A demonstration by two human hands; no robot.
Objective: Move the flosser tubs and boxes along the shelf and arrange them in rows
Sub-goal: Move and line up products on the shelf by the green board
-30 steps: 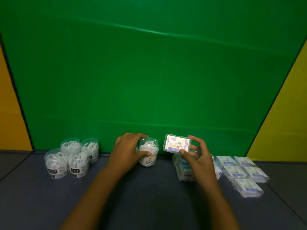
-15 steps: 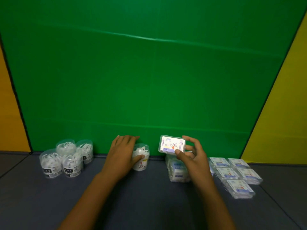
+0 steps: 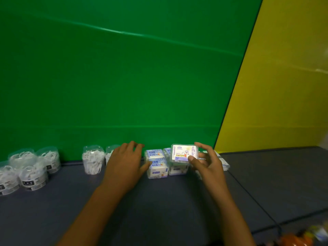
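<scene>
holding a flosser box (image 3: pixel 184 153) off the shelf, the right hand (image 3: pixel 206 163) pinches it between thumb and fingers at lower right of centre, label to the viewer. left hand (image 3: pixel 126 161), fingers straight and holding nothing, lies flat against the stacked boxes (image 3: pixel 157 164) at centre; whether it presses them cannot be told. two tubs (image 3: pixel 93 161) stand just left of that hand, a cluster of tubs (image 3: pixel 30 167) at far left. advice: brace the stack with the flat hand, lower the box squarely, edges flush with its neighbours.
</scene>
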